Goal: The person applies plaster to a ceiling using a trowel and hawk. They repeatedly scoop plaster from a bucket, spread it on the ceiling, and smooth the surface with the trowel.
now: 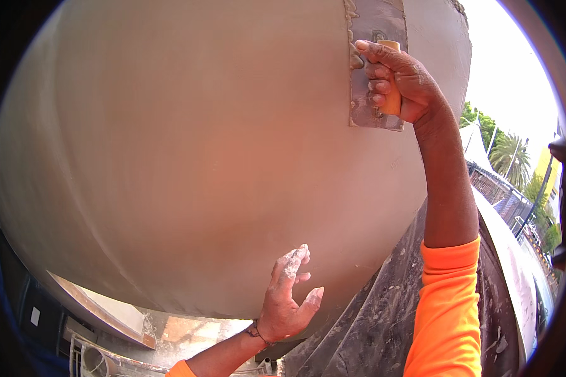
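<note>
My right hand (pixel 399 81) is wrapped round the yellow-brown handle of a plastering trowel (pixel 378 25). The trowel's flat rectangular blade lies upright against a large curved surface of smooth grey-brown plaster (pixel 201 138), high on its right side. Wet plaster clings along the left edge of the blade. Lower down, in front of the same surface, my left hand (pixel 289 298) is held up with its fingers apart and slightly bent. Nothing is in it, and pale plaster is smeared on the fingers. Whether its fingertips touch the wall I cannot tell.
Dark plastic sheeting (pixel 371 308), splashed with plaster, hangs below the wall at the right. At lower left are a pale curved-edged panel (pixel 104 308) and a metal rail (pixel 85 349). Beyond the wall's right edge stand palm trees (pixel 510 157) and a white tent top (pixel 475 146).
</note>
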Tool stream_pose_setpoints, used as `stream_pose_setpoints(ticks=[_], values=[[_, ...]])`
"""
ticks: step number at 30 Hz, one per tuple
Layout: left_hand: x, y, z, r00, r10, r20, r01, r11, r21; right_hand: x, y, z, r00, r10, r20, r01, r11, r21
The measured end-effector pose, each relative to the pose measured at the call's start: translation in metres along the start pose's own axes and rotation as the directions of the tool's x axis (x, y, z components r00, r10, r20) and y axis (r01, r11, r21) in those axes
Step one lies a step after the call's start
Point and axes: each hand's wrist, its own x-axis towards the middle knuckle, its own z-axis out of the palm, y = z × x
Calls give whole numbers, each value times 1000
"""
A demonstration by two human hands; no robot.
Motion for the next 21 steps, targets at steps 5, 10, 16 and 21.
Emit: stream_pose_setpoints(ticks=[5, 10, 16, 21], values=[[-19, -9, -10, 988, -152, 0, 152, 988, -22, -1, 1, -64, 992, -61, -107, 81, 977, 198], [-49, -26, -21, 984, -177, -28, 178, 984, 31, -40, 23, -121, 944, -52, -325, 145, 952, 268], [-119, -52, -100, 855, -453, -252, 496, 856, 145, -129, 74, -111, 826, -80, -558, 88, 996, -12], [-188, -82, -145, 694, -630, -347, 704, 695, 146, -239, 210, -19, 939, -2, -343, -154, 892, -425]])
